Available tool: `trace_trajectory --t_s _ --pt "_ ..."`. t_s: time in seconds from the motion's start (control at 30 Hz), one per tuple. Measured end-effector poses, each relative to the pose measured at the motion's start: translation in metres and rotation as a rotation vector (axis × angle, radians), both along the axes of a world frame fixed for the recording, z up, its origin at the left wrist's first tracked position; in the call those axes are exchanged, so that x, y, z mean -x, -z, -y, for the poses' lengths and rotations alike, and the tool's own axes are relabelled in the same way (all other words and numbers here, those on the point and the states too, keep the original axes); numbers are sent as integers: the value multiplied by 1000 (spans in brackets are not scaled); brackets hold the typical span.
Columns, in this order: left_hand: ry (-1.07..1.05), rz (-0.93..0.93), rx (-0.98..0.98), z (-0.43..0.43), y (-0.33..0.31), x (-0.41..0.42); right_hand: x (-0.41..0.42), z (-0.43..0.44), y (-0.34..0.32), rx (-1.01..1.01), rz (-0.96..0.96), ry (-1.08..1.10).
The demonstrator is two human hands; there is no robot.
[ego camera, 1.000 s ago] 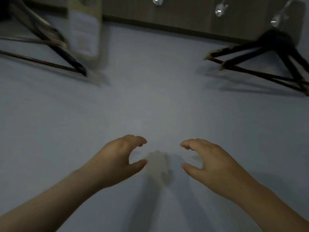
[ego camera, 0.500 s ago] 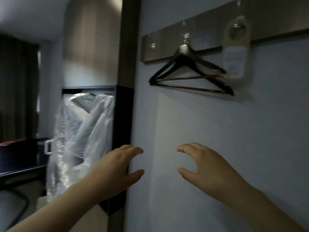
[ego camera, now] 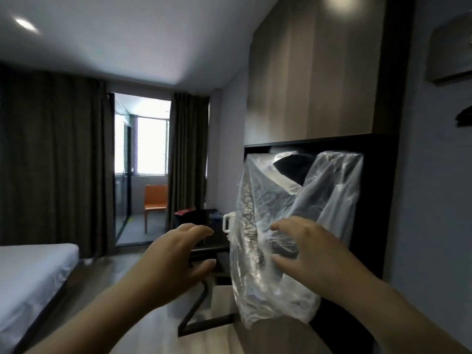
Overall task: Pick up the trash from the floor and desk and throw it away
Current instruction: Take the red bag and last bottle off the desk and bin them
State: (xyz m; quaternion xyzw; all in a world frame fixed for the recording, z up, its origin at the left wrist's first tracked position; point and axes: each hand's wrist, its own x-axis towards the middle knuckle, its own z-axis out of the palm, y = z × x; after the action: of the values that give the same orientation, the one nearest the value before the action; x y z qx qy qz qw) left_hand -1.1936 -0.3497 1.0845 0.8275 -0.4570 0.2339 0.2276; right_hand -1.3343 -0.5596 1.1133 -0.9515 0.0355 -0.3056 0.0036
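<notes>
Left hand point(ego camera: 176, 254) and right hand point(ego camera: 306, 251) hover relaxed, empty; the desk point(ego camera: 217, 247) seemingly runs lengthwise toward the curtain point(ego camera: 187, 154).

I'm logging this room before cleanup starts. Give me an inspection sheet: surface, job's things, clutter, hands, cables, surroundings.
Surface: dark desk by the right wall, partly hidden behind the left hand; wood-look floor.
Job's things: no trash or bin clearly seen; small items at the desk's far end are too blurred to name.
Clutter: white mug, half hidden by the plastic-covered garments hanging in the open wardrobe.
Hands: left hand and right hand both held out, fingers loosely curled, holding nothing; the right one is in front of the plastic, contact unclear.
Cables: nothing seen.
Surroundings: bed at left, dark curtains, orange chair near the window.
</notes>
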Motion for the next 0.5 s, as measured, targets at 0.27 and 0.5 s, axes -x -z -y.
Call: trace_trajectory --t_s 0.27,0.5 --pt "-86 -14 22 -18 16 -115 -139 -6 9 26 -54 -113" --pt "-180 -17 11 13 13 -219 -261 39 13 2 -59 -188"
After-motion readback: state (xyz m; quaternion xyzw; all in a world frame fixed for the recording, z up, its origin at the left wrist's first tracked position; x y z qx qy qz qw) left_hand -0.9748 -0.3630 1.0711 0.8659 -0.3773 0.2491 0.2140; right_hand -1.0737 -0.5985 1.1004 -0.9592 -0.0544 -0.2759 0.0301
